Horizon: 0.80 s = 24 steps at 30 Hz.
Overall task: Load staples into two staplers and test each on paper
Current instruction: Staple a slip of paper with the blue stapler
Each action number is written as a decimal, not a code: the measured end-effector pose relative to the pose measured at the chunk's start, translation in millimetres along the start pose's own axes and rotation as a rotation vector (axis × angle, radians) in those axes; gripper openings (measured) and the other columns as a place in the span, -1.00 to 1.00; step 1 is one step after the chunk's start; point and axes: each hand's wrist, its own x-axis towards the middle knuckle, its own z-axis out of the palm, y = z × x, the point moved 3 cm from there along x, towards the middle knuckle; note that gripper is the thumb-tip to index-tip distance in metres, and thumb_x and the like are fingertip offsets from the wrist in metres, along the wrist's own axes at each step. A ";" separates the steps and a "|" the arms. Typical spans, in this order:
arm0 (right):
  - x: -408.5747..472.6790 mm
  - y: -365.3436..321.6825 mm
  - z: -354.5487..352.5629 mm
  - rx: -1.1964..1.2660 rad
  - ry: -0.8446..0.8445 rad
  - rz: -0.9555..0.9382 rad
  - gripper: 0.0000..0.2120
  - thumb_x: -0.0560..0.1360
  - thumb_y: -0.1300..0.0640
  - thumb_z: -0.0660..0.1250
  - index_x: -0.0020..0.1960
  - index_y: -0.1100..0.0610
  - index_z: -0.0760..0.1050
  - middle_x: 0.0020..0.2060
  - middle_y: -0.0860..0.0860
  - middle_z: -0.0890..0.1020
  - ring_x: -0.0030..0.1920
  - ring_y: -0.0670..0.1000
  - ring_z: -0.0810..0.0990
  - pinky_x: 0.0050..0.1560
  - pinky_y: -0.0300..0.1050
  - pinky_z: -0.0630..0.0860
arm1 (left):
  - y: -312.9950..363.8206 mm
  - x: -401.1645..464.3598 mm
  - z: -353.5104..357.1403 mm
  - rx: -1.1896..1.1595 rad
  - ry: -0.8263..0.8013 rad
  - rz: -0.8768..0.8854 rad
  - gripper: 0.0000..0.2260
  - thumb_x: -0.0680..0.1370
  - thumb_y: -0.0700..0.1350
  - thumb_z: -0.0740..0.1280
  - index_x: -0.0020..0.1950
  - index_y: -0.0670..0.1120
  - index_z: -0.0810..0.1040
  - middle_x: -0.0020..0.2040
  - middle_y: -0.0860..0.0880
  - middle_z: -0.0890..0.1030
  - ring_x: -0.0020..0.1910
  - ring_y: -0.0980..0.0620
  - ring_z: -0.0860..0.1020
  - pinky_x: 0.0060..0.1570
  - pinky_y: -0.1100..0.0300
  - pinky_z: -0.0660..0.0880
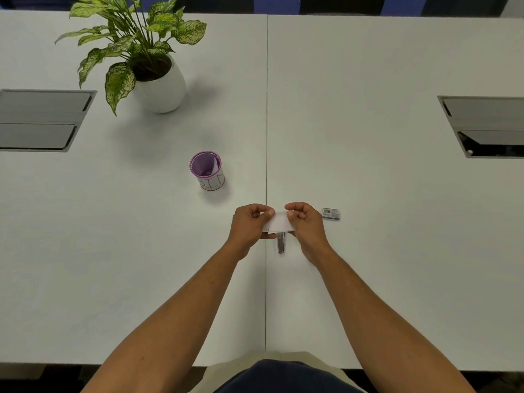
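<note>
Two white worktop [368,80] panels meet in a seam running under my hands. On the far left stands a leafy green plant in a round white pot [160,86]; nearer, a purple-rimmed pen cup [207,171]. My left hand [248,225] and right hand [304,225] each have their grip pinched on an end of a small white folded paper [279,224], fingers curled. Just below the paper, a slim silver metal stapler [281,242] lies on the worktop between my wrists. A small grey staple box [331,213] lies just right of my right hand.
</note>
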 end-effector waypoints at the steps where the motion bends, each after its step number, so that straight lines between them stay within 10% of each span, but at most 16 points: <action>1: 0.4 0.0 0.5 0.005 0.001 0.004 -0.84 0.59 0.29 0.25 0.02 0.09 0.56 0.03 0.18 0.63 0.00 0.07 0.56 0.08 0.06 0.55 | 0.5 -0.1 -0.2 0.009 0.003 0.009 -0.91 0.53 -0.16 0.41 -0.03 -0.17 0.63 -0.01 -0.21 0.63 -0.02 -0.16 0.64 -0.24 -0.02 0.66; 24: -0.1 -0.3 6.4 -0.068 0.026 -0.069 -0.90 0.52 0.18 0.40 -0.02 0.00 0.57 -0.05 0.11 0.69 -0.01 0.09 0.64 -0.12 -0.15 0.52 | 0.1 0.6 1.5 0.176 0.099 0.054 -0.88 0.50 -0.05 0.43 -0.09 -0.10 0.66 -0.08 -0.04 0.66 -0.04 -0.07 0.60 -0.15 0.12 0.51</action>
